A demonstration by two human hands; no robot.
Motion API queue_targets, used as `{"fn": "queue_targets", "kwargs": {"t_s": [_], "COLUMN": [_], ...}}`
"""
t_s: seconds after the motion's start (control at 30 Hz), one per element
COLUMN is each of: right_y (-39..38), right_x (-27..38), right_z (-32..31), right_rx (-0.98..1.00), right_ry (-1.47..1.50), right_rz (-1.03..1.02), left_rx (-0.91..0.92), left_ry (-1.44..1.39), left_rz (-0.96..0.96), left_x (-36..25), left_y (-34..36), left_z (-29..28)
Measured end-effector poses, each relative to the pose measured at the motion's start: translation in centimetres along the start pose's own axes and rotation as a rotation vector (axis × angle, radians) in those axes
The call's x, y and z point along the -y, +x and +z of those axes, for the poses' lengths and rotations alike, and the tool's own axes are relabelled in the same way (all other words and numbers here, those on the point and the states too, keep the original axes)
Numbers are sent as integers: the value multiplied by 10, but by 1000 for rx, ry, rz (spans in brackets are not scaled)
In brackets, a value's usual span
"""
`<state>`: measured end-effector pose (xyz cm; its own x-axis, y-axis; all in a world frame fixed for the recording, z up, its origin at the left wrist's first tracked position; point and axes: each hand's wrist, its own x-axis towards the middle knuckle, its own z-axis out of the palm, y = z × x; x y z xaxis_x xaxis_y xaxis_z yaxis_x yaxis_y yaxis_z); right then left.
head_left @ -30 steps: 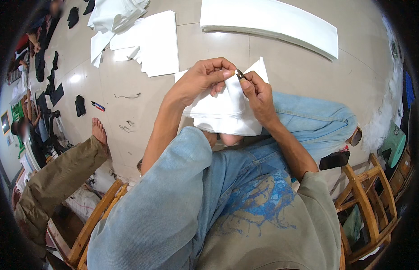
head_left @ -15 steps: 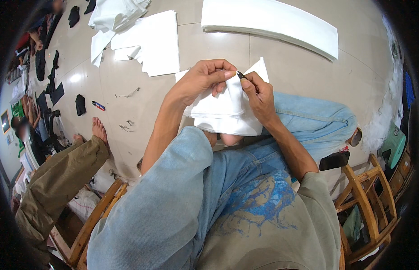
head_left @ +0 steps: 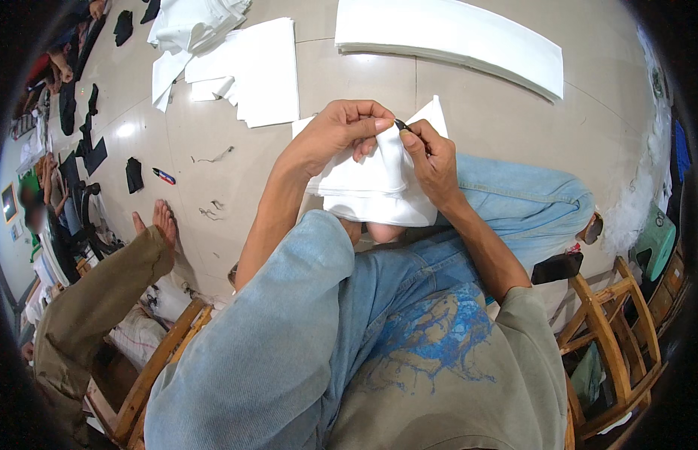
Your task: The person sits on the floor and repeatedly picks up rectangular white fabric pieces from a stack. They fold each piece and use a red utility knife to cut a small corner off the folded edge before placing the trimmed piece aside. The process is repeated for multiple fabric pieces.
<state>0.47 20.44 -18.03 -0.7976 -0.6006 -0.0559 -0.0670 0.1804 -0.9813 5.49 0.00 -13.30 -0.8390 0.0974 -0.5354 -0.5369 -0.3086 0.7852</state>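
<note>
White fabric (head_left: 364,178) is draped over my feet, with a seam running across its lower part. My left hand (head_left: 341,133) is closed, pinching a raised edge of this cloth between thumb and fingers. Close against that edge, my right hand (head_left: 433,156) is closed around a small black tool (head_left: 400,125). Only the tool's dark tip end shows between the fingers, so its exact kind is hidden. Both hands meet at the top of the raised fold, their fingertips nearly touching.
Beyond my hands lie a long white fabric stack (head_left: 446,37) and folded white pieces (head_left: 266,75). Thread scraps (head_left: 211,210), a black cloth piece (head_left: 134,175) and a small blue-red object (head_left: 164,176) are on the floor. Another person's leg (head_left: 101,300) extends at left; a wooden stool (head_left: 615,337) stands right.
My hands and the white fabric stay almost exactly where they were. At left, the other person's leg and feet have shifted slightly.
</note>
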Motion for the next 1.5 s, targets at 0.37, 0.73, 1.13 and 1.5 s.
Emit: {"fn": "queue_targets", "kwargs": {"t_s": [0.37,0.73,1.13,1.5], "right_y": [-3,6,15,16], "right_x": [-5,-11,2,21], "right_z": [-2,-22,-46,-41], "right_rx": [42,163,223,206], "right_ry": [70,256,101,63], "right_rz": [30,152,132,191], "left_rx": [10,4,118,86], "left_ry": [-21,52,178,271], "left_rz": [-3,-50,-71,-130], "left_x": [1,1,-11,-15], "left_y": [1,2,1,9], "left_z": [-1,-1,-1,1]}}
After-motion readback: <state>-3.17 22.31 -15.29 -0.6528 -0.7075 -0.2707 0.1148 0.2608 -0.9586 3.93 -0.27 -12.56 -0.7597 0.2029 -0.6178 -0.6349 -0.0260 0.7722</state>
